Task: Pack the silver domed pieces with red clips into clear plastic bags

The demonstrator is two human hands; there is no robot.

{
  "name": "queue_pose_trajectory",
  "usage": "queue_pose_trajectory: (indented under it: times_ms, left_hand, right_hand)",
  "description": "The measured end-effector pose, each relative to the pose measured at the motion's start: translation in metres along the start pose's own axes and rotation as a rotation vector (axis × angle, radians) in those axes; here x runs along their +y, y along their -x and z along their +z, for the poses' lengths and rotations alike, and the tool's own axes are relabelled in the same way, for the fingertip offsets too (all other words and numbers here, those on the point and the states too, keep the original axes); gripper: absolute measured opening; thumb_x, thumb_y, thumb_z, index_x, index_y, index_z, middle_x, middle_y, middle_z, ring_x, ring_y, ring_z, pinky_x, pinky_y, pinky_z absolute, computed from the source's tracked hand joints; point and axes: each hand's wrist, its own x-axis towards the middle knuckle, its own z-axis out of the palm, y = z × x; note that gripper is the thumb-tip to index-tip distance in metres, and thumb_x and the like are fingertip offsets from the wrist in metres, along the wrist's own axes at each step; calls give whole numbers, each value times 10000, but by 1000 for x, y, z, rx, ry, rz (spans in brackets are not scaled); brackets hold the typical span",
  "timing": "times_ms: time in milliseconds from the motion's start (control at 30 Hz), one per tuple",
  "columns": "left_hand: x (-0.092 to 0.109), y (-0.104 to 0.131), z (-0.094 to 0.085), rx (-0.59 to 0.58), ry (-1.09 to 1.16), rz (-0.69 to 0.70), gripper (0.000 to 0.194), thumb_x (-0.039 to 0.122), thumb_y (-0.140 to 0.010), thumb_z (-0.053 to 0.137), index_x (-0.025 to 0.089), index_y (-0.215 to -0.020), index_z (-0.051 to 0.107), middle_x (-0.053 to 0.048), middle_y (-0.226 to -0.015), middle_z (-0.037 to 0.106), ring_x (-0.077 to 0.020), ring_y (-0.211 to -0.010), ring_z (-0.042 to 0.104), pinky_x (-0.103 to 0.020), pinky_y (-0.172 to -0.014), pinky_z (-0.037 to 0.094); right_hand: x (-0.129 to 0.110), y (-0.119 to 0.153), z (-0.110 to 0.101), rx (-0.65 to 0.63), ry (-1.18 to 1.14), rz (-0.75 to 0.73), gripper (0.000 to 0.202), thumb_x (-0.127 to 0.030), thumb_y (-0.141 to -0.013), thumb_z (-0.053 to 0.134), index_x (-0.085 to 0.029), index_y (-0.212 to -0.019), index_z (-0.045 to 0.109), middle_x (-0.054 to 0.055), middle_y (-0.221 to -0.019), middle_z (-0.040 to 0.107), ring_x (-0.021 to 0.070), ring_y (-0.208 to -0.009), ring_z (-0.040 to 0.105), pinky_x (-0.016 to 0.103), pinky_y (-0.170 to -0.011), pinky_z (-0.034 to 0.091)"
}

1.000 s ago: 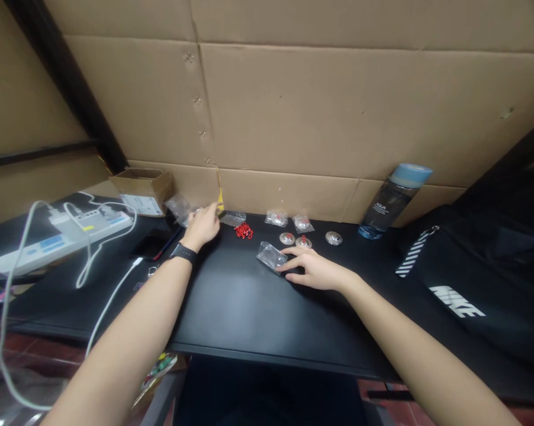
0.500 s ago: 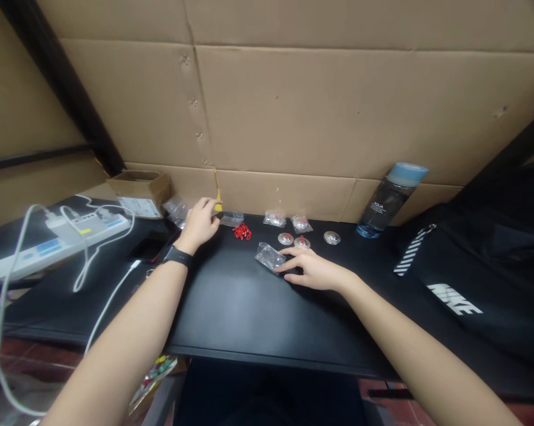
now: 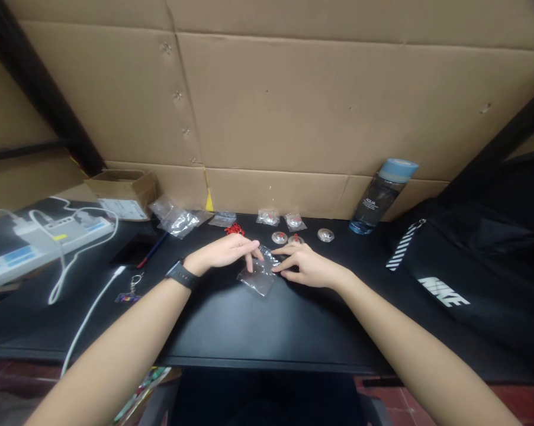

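Clear plastic bags (image 3: 259, 283) lie on the black table between my hands. My left hand (image 3: 229, 249) touches them from the left with its fingers loosely bent and apart. From the right, my right hand (image 3: 306, 265) rests spread fingertips on the plastic. Just behind my left hand is a pile of red loops (image 3: 234, 228), partly hidden. Round clear discs with red parts (image 3: 279, 238) sit behind my right hand, and a further disc (image 3: 325, 235) is to their right. Two bagged discs (image 3: 267, 218) lie near the cardboard wall.
More clear bags (image 3: 178, 222) lie at the back left, beside an open cardboard box (image 3: 124, 192). A white power strip (image 3: 49, 245) with cables is on the left, near a keychain (image 3: 134, 290). On the right are a blue-capped bottle (image 3: 380, 198) and a black bag (image 3: 462, 266).
My left hand has moved from the back left to the plastic in the middle. A clear bag now spreads nearer the front there. The view has shifted slightly.
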Motion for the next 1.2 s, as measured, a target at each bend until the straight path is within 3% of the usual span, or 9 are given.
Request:
queue_pose_trajectory:
  times_ms: [133,267,367,467,600,767,900,1033,1200]
  left_hand:
    - [-2,-2,5,59,-198,64,239,373,-975,624,233,-1112,762,-23,-963,790,-184,-851,729,-268,-817,523]
    - [-6,-2,10,79,-357,159,289,314,-897,734,236,-1175,729,-59,-1141,737,-219,-1035,695,-299,-933,508]
    - [-9,-1,11,39,-380,158,332,288,-876,763,240,-1201,721,-66,-1189,726,-225,-1076,687,-317,-980,503]
    - [-9,0,10,-21,-348,177,305,213,-894,735,276,-1192,742,-49,-1272,718,-229,-1188,662,-334,-1052,475]
    - [-5,-2,13,-106,-257,232,392,56,-924,596,341,-1113,789,14,-1229,753,-218,-1335,579,-352,-1097,459]
    - [5,-4,16,-73,-170,302,362,98,-952,570,349,-1053,810,8,-1178,772,-221,-1299,612,-379,-1089,477]
    - [11,-2,8,148,-295,270,240,252,-990,583,288,-1118,783,-42,-1168,763,-217,-1097,704,-355,-1006,518]
    - [8,-1,1,343,-423,242,273,340,-1025,532,266,-1193,733,-52,-1217,739,-229,-1129,682,-374,-1049,481]
    - [2,-4,5,359,-508,227,248,339,-1030,525,257,-1137,734,-49,-1170,750,-239,-1086,694,-382,-999,482]
  right_hand:
    - [3,1,2,36,7,23,295,-227,-914,673,-350,-1158,783,90,-1467,588,344,-1378,504,675,-1157,290]
    - [4,1,3,62,13,8,274,-221,-901,691,-333,-1129,792,95,-1447,599,345,-1366,517,662,-1147,322]
    - [6,1,-1,117,-5,-45,282,-227,-917,671,-320,-1161,775,81,-1397,638,304,-1328,556,578,-1139,387]
    - [18,0,-7,306,-24,-20,324,-209,-940,613,-297,-1226,736,70,-1304,693,258,-1240,616,472,-1086,465]
    - [47,2,-8,521,83,220,410,-212,-908,616,-257,-1313,668,96,-1296,686,292,-1175,629,493,-1017,500]
    - [63,2,1,485,121,301,568,-237,-930,588,-252,-1491,498,117,-1310,666,297,-1124,615,509,-973,493]
    - [50,-1,7,397,153,245,446,-287,-998,526,-316,-1442,557,115,-1473,575,335,-1279,504,552,-991,437]
    - [40,-9,13,266,210,200,406,-282,-1008,513,-317,-1405,590,106,-1574,482,361,-1375,412,594,-1008,382]
    - [38,-18,13,265,177,142,409,-198,-1010,470,-232,-1400,591,140,-1441,613,320,-1318,491,562,-1030,357]
